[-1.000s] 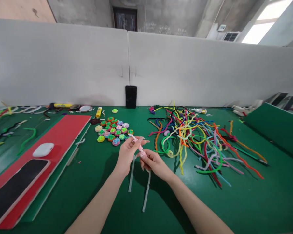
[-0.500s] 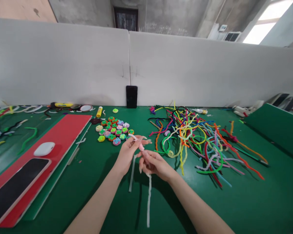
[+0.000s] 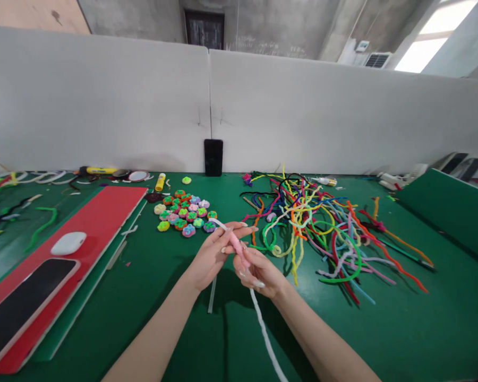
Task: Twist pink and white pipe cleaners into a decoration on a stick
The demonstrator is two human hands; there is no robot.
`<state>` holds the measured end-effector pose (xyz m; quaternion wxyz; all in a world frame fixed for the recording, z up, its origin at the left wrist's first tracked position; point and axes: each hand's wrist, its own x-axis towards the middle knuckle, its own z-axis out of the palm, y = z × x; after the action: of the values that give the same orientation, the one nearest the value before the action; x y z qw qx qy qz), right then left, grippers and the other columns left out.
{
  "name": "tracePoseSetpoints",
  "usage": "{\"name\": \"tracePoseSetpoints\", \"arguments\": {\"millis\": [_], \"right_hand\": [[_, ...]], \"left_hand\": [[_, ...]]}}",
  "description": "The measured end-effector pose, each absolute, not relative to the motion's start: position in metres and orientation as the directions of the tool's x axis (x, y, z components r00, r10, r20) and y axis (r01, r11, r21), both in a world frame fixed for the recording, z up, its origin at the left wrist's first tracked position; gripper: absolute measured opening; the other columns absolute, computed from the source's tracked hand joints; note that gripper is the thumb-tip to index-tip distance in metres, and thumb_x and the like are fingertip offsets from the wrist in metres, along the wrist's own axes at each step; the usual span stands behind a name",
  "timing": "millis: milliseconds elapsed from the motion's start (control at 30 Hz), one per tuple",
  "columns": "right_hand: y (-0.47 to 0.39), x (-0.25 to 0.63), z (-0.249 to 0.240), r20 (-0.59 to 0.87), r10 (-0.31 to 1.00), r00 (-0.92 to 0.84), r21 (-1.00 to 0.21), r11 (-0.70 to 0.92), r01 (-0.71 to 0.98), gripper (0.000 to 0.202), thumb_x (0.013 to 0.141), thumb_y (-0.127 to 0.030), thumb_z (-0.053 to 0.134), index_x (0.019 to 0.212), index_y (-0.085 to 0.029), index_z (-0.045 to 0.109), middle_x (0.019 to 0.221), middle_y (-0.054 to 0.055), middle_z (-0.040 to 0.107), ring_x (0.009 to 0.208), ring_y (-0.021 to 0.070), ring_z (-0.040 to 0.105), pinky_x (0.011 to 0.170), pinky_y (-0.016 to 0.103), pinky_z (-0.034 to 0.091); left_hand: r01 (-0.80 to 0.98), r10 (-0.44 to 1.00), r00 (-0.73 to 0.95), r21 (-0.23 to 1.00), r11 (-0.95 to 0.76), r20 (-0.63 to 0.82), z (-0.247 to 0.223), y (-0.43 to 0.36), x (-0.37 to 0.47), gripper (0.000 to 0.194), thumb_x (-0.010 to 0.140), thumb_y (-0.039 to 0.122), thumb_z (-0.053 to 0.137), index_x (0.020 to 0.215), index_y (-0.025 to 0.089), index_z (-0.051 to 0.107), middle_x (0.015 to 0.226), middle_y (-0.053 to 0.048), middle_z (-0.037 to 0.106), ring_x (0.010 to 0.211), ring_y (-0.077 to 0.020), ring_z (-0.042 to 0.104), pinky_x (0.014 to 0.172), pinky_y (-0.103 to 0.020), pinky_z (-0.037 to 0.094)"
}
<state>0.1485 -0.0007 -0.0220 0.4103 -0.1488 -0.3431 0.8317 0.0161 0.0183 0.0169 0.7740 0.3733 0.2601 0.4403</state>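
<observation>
My left hand [image 3: 212, 254] pinches the upper end of a fuzzy pink pipe cleaner piece [image 3: 236, 244], its other fingers stretched out behind it. My right hand [image 3: 262, 271] closes round the lower end, so the pink piece slants between the two hands. From the top of it a white pipe cleaner end [image 3: 218, 224] sticks out to the upper left. A long white pipe cleaner tail [image 3: 265, 334] hangs from under my right hand to the bottom edge. Below my left hand shows a pale translucent strip [image 3: 212, 297], its upper end hidden.
Small flower-like pompom pieces [image 3: 189, 215] cluster beyond my left hand. Tangled coloured pipe cleaners [image 3: 302, 212] spread to the right. A red board [image 3: 99, 228] at left bears a phone [image 3: 32, 297] and a white case [image 3: 68, 243]. Another phone [image 3: 213, 157] leans on the white partition [image 3: 103, 106].
My right hand has shifted slightly right, and more of the pink piece shows between the hands. The white tail has swung to the right and now reaches the bottom edge.
</observation>
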Motion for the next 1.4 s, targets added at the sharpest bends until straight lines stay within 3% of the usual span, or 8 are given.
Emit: {"name": "tracePoseSetpoints", "arguments": {"millis": [200, 300, 400, 567, 667, 867, 1033, 1400], "right_hand": [[0.0, 0.147, -0.018, 0.016, 0.832, -0.554, -0.786, -0.332, -0.521, 0.024, 0.084, -0.04, 0.044, 0.081, -0.017, 0.052, 0.054, -0.006, 0.049, 0.029, 0.0011, 0.029, 0.029, 0.014, 0.019], [0.0, 0.143, -0.016, -0.041, 0.883, -0.468, -0.928, -0.207, -0.309, 0.026, 0.085, -0.041, 0.041, 0.094, -0.018, 0.049, 0.062, -0.002, 0.055, 0.036, 0.0041, 0.041, 0.033, 0.015, 0.027], [-0.002, 0.139, -0.02, 0.034, 0.959, -0.28, -0.999, 0.039, 0.015, 0.024, 0.085, -0.038, 0.041, 0.097, -0.019, 0.048, 0.067, -0.001, 0.057, 0.043, 0.0075, 0.048, 0.041, 0.018, 0.037], [-0.004, 0.141, -0.027, 0.228, 0.956, -0.183, -0.793, 0.291, 0.535, 0.022, 0.086, -0.025, 0.037, 0.103, -0.018, 0.048, 0.074, 0.004, 0.062, 0.057, 0.0155, 0.058, 0.051, 0.023, 0.042], [-0.005, 0.142, -0.029, 0.313, 0.933, -0.177, -0.649, 0.346, 0.678, 0.024, 0.084, -0.021, 0.038, 0.104, -0.016, 0.049, 0.082, 0.009, 0.065, 0.069, 0.02, 0.062, 0.057, 0.026, 0.044], [-0.005, 0.142, -0.024, 0.393, 0.919, -0.027, -0.77, 0.344, 0.537, 0.024, 0.08, -0.025, 0.049, 0.103, -0.018, 0.052, 0.09, 0.006, 0.065, 0.068, 0.0155, 0.062, 0.06, 0.023, 0.048], [-0.006, 0.144, -0.019, 0.421, 0.907, -0.013, -0.839, 0.394, 0.376, 0.021, 0.082, -0.025, 0.045, 0.099, -0.017, 0.056, 0.078, 0.004, 0.066, 0.065, 0.0146, 0.063, 0.061, 0.023, 0.049], [-0.007, 0.145, -0.022, 0.472, 0.88, 0.062, -0.817, 0.409, 0.406, 0.019, 0.082, -0.024, 0.046, 0.096, -0.017, 0.057, 0.077, 0.006, 0.067, 0.065, 0.0153, 0.064, 0.06, 0.024, 0.051]], "left_hand": [[-0.366, 0.895, 0.441, 0.899, 0.239, -0.058, 0.022, 0.02, 0.013, 0.035, 0.082, 0.036, 0.045, 0.112, 0.017, 0.051, 0.113, -0.011, 0.057, 0.1, -0.0224, 0.053, 0.083, -0.032, 0.042], [-0.237, 0.955, 0.295, 0.965, 0.109, -0.035, 0.018, 0.027, 0.011, 0.036, 0.079, 0.04, 0.048, 0.107, 0.017, 0.055, 0.109, -0.01, 0.059, 0.103, -0.0226, 0.051, 0.083, -0.031, 0.041], [-0.087, 0.982, 0.188, 0.996, 0.032, -0.015, 0.012, 0.035, 0.007, 0.033, 0.075, 0.04, 0.053, 0.1, 0.017, 0.058, 0.103, -0.008, 0.06, 0.099, -0.0208, 0.052, 0.079, -0.028, 0.041], [0.182, 0.987, 0.128, 0.976, -0.118, 0.095, 0.006, 0.038, 0.003, 0.021, 0.07, 0.035, 0.059, 0.081, 0.017, 0.061, 0.078, -0.001, 0.06, 0.071, -0.0134, 0.054, 0.062, -0.022, 0.04], [0.216, 0.979, 0.178, 0.967, -0.135, 0.097, 0.006, 0.034, 0.004, 0.02, 0.071, 0.036, 0.057, 0.072, 0.016, 0.059, 0.063, 0.001, 0.056, 0.06, -0.0116, 0.051, 0.055, -0.021, 0.039], [0.095, 0.979, 0.184, 0.989, -0.109, 0.09, 0.013, 0.032, 0.004, 0.023, 0.074, 0.037, 0.053, 0.084, 0.016, 0.057, 0.068, 0.001, 0.054, 0.06, -0.0113, 0.051, 0.051, -0.02, 0.04], [0.048, 0.965, 0.212, 0.984, -0.169, 0.156, 0.016, 0.032, -0.001, 0.022, 0.076, 0.035, 0.053, 0.086, 0.017, 0.058, 0.07, 0.001, 0.055, 0.063, -0.0108, 0.051, 0.054, -0.02, 0.04], [0.031, 0.988, 0.117, 0.994, -0.108, 0.104, 0.013, 0.032, 0.005, 0.02, 0.072, 0.036, 0.057, 0.077, 0.017, 0.06, 0.059, 0.003, 0.054, 0.053, -0.0091, 0.049, 0.049, -0.019, 0.037]]}}
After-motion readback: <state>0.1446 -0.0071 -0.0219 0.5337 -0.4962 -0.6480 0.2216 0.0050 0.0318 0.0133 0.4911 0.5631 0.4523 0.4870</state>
